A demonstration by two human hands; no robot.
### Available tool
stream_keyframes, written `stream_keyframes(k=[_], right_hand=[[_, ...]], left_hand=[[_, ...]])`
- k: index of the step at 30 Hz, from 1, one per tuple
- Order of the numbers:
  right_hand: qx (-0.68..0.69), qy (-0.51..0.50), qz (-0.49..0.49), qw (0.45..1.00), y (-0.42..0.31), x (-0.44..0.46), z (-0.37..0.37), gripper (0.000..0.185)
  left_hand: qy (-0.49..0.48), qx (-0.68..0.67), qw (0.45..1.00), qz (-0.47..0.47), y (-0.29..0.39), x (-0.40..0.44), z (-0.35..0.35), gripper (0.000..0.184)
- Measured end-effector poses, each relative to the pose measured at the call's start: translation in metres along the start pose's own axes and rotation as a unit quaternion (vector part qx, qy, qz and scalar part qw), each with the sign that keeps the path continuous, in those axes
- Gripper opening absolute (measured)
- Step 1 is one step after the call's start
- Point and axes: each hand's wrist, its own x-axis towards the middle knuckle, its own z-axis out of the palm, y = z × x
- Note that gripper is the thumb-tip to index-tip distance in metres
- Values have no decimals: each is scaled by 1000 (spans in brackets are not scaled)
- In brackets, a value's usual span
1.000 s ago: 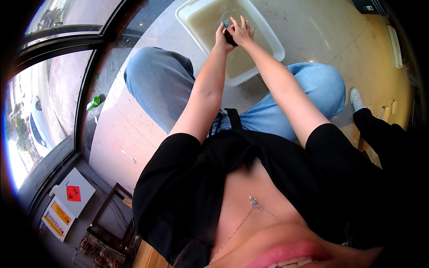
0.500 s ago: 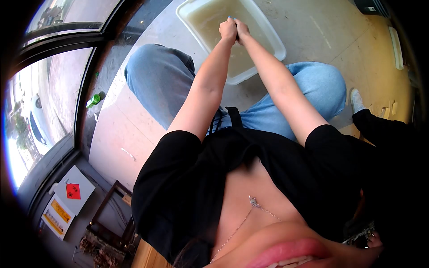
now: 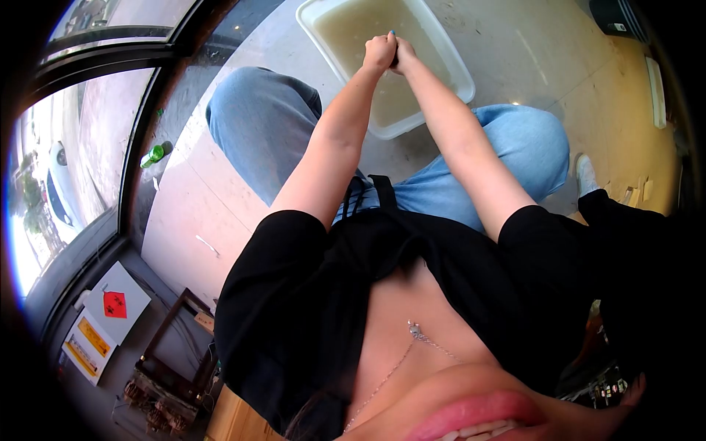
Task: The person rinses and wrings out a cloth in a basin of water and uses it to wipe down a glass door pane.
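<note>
Both hands meet above a white plastic tub [image 3: 462,73] of cloudy, brownish water. My left hand [image 3: 380,51] is closed, its fingers curled against the other hand. Close against it, my right hand [image 3: 404,56] is closed too. Between the palms a small dark object [image 3: 395,60] shows only in part; its shape is mostly hidden by the fingers. Both hands are above the water's surface, near the middle of the tub.
My bent knees in jeans flank the tub on the pale floor. A green bottle [image 3: 152,156] lies by the window frame at left. Dark stacked containers [image 3: 615,18] stand at the upper right. Another person's shoe [image 3: 586,175] and dark trouser leg are at right.
The fingers, spread around the dark object a second ago, have closed over it, and the hands have pressed together. The view has shifted slightly.
</note>
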Motion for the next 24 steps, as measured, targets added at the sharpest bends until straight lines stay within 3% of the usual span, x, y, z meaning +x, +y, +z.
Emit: stream_keyframes(k=[3, 4, 7, 8, 12, 15, 20, 23, 24], right_hand=[[-47, -90, 177, 979, -31, -46, 13, 44], [-9, -130, 169, 977, -30, -35, 5, 47], [-12, -183, 101, 978, -23, -15, -1, 37], [-1, -153, 72, 986, -23, -10, -2, 24], [15, -70, -30, 997, -25, -8, -9, 13], [-89, 29, -44, 995, -25, -19, -6, 12], [-27, 56, -71, 995, -26, -56, -7, 22], [-173, 219, -146, 949, -42, -105, 10, 21], [-245, 176, -131, 945, -47, -123, 13, 24]], left_hand=[[-68, -321, 945, -14, -40, 15, 5, 55], [-118, -342, 925, -117, -11, -5, -20, 66], [-126, -423, 886, -144, -9, 3, -34, 67], [-58, -361, 929, -59, -16, 8, -32, 69], [2, -362, 928, -90, -26, 19, -37, 52], [-25, -380, 917, -120, -19, 3, -33, 43], [-142, -342, 897, -243, -5, -24, -23, 50], [-206, -355, 862, -296, 33, -56, -36, 54], [-216, -363, 855, -301, 51, -66, -44, 56]])
